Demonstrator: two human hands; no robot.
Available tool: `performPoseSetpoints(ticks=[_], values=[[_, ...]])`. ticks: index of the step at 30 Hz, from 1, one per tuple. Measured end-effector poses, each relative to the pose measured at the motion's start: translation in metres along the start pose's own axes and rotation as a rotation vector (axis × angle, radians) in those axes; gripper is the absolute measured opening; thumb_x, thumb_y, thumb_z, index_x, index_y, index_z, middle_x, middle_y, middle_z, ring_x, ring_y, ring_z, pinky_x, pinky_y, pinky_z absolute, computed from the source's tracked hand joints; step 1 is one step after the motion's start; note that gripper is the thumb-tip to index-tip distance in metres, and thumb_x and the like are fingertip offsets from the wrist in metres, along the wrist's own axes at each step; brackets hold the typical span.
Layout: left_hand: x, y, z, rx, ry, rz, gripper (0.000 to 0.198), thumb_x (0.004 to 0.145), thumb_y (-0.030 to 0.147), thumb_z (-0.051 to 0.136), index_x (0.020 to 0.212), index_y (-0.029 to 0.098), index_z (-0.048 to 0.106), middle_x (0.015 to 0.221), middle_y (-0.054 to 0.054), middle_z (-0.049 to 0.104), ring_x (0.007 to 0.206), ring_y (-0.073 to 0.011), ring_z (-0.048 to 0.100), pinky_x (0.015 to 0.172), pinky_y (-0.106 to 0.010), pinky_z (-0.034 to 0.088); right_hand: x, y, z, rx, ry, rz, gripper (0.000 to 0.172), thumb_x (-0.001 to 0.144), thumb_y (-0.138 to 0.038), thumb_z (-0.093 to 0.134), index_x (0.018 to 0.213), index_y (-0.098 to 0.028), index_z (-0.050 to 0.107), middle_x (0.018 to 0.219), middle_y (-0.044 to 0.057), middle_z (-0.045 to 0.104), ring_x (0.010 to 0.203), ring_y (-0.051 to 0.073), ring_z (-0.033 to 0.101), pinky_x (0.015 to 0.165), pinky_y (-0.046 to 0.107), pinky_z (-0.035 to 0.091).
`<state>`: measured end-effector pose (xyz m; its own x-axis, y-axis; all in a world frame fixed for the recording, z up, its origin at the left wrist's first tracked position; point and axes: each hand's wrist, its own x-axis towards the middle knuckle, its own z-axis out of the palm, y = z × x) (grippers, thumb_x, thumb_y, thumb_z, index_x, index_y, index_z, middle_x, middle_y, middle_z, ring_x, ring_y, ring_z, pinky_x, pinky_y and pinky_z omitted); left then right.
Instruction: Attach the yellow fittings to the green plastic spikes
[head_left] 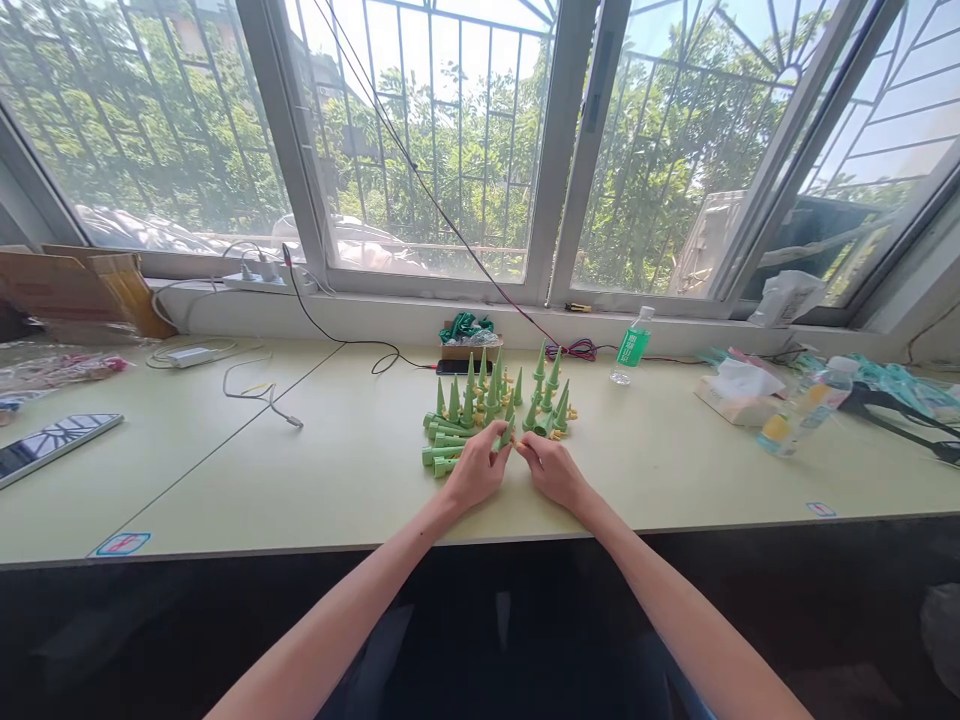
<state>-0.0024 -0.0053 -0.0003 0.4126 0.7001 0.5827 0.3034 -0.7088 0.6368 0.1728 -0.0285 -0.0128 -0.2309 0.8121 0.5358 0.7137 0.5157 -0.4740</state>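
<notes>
My left hand (478, 470) is closed round a green plastic watering spike (508, 430), its pointed tip sticking up past the fingers. My right hand (555, 470) pinches at a small yellow part (520, 444) by the side of that spike, the fingertips of both hands almost meeting. Just beyond, several green spikes (471, 385) stand point up, some with little yellow pieces at their bases. More green spikes (444, 451) lie on their sides left of my left hand. A further upright group (553, 380) stands beyond my right hand.
Behind the spikes are a black phone (463, 367) and a small box of green material (470, 335). A green-labelled bottle (633, 348), tissue box (739, 398) and another bottle (806, 412) stand right. A white cable (259, 392) and tablet (56, 445) lie left.
</notes>
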Motion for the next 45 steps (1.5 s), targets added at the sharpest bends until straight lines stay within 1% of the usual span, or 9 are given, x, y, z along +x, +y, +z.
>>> performPoseSetpoints(ticks=[6,11,17,23,29,36,39,42,45], values=[[0.000,0.002,0.000,-0.003,-0.013,0.000,0.011,0.089,0.020,0.048,0.099,0.019,0.049,0.081,0.001,0.054,0.044,-0.0042,0.036,0.047,-0.021,0.032,0.001,0.000,0.000,-0.003,0.008,0.010,0.028,0.099,-0.030,0.037,0.075,-0.022,0.046,0.065,-0.001,0.051,0.056,0.014,0.043,0.058,0.024,0.032],[0.001,0.002,-0.001,0.014,-0.025,0.050,0.005,0.088,0.018,0.049,0.091,0.018,0.053,0.091,-0.002,0.056,0.054,-0.0067,0.046,0.052,-0.022,0.040,0.001,-0.002,-0.001,0.020,0.016,0.007,0.028,0.100,-0.032,0.037,0.079,-0.021,0.051,0.068,0.000,0.054,0.059,0.014,0.046,0.060,0.024,0.034],[0.002,0.002,0.000,-0.001,-0.020,0.063,0.008,0.090,0.019,0.049,0.093,0.018,0.056,0.093,-0.003,0.056,0.064,-0.0094,0.053,0.055,-0.022,0.043,0.001,-0.003,-0.001,0.067,0.034,0.006,0.025,0.099,-0.031,0.039,0.087,-0.020,0.057,0.075,0.002,0.060,0.064,0.015,0.052,0.064,0.024,0.038],[0.002,0.001,0.000,0.018,-0.023,0.057,0.010,0.093,0.023,0.050,0.094,0.018,0.059,0.093,-0.004,0.057,0.066,-0.0099,0.052,0.056,-0.022,0.044,0.001,-0.001,0.000,0.110,0.045,-0.019,0.018,0.098,-0.026,0.041,0.099,-0.020,0.058,0.086,0.004,0.065,0.071,0.016,0.057,0.069,0.025,0.041],[0.002,-0.002,0.000,0.026,-0.021,0.100,0.015,0.095,0.022,0.047,0.092,0.018,0.061,0.092,-0.004,0.058,0.071,-0.0106,0.052,0.055,-0.021,0.042,0.002,0.004,0.003,0.117,0.044,-0.015,0.018,0.098,-0.026,0.042,0.097,-0.020,0.059,0.087,0.005,0.065,0.074,0.017,0.058,0.070,0.027,0.043],[0.002,-0.005,0.000,0.018,-0.018,0.116,0.013,0.093,0.022,0.050,0.090,0.018,0.062,0.095,-0.005,0.058,0.074,-0.0114,0.053,0.055,-0.021,0.041,0.002,0.006,0.004,0.122,0.060,-0.015,0.017,0.097,-0.024,0.042,0.097,-0.020,0.059,0.089,0.005,0.066,0.076,0.018,0.060,0.072,0.027,0.043],[0.002,-0.007,0.001,0.036,-0.010,0.108,0.014,0.092,0.021,0.051,0.086,0.017,0.062,0.089,-0.004,0.058,0.072,-0.0115,0.052,0.055,-0.021,0.040,0.002,0.005,0.004,0.104,0.059,-0.013,0.018,0.097,-0.024,0.042,0.095,-0.019,0.059,0.087,0.005,0.065,0.075,0.017,0.059,0.071,0.027,0.043],[0.002,-0.008,0.001,0.052,-0.007,0.096,0.015,0.092,0.021,0.052,0.082,0.017,0.063,0.080,-0.002,0.054,0.067,-0.0107,0.050,0.056,-0.022,0.040,0.002,0.004,0.003,0.093,0.044,-0.006,0.019,0.098,-0.024,0.041,0.094,-0.019,0.059,0.087,0.005,0.065,0.075,0.017,0.058,0.070,0.026,0.042],[0.002,-0.007,0.001,0.060,-0.006,0.087,0.015,0.091,0.019,0.053,0.079,0.017,0.063,0.076,0.000,0.051,0.063,-0.0099,0.048,0.056,-0.022,0.039,0.002,0.004,0.003,0.092,0.029,-0.006,0.019,0.097,-0.023,0.041,0.093,-0.019,0.060,0.087,0.005,0.065,0.075,0.016,0.059,0.070,0.025,0.042]])
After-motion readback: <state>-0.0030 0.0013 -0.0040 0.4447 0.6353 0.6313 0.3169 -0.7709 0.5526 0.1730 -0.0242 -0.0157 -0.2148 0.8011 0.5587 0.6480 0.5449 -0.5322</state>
